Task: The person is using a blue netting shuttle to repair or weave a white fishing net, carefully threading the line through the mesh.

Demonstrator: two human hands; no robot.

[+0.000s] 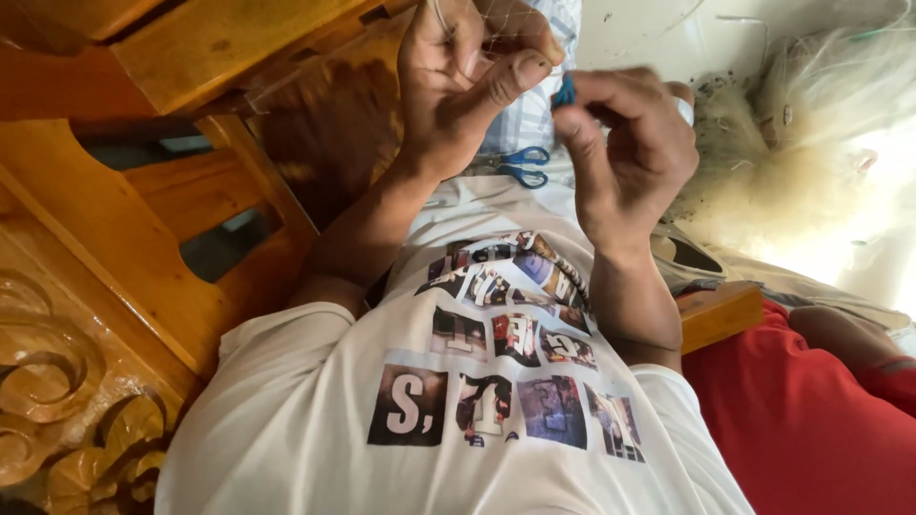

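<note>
1. Left hand (458, 86): fingers clenched, pinching fine net mesh (510, 33) against the thumb.
2. Right hand (625, 143): fingertips grasping a small blue tool (565, 92), just beside the left thumb.
3. Blue-handled scissors (523, 165): below both hands' fingers, on the lap.

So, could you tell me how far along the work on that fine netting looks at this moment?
Done: nothing finished can be made out; a heap of pale netting lies at the right, its state unclear. In hand: the left hand pinches fine mesh between thumb and fingers, while the right hand holds a small blue tool against it. Left: blue-handled scissors lie unused on the lap, so no cutting is under way.
</note>
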